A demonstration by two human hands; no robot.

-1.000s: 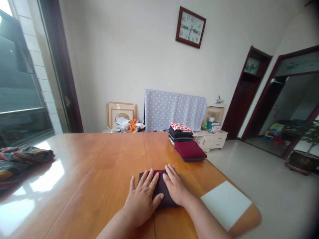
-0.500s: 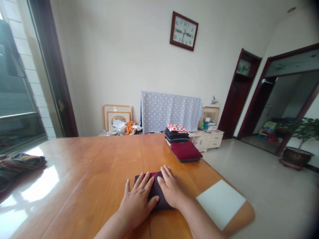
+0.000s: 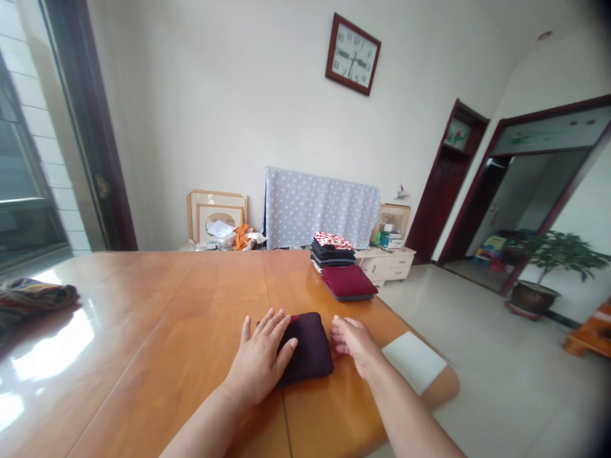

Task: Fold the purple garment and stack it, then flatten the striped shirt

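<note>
A dark purple folded garment [image 3: 309, 348] lies as a compact rectangle on the wooden table, with a bit of red showing at its far edge. My left hand [image 3: 264, 356] rests flat on its left side, fingers spread and thumb out over the cloth; it covers that part of the fabric. Just off the garment's right edge is my right hand [image 3: 354, 343], fingers extended and slightly curved, holding nothing. Beyond them sits a maroon folded garment [image 3: 347, 281] on top of a grey one, beside a taller stack of folded clothes [image 3: 333, 249].
A striped cloth [image 3: 35, 302] lies crumpled at the table's left. A pale sheet [image 3: 414, 361] covers the right corner of the wooden table [image 3: 191, 318]. Behind stand a low white cabinet [image 3: 400, 264] and a polka-dot cloth cover [image 3: 319, 207]. A potted plant [image 3: 534, 296] stands on the floor.
My right hand has lifted off the purple garment and moved to its right side. My left hand stays flat on it. The view has shifted slightly.
</note>
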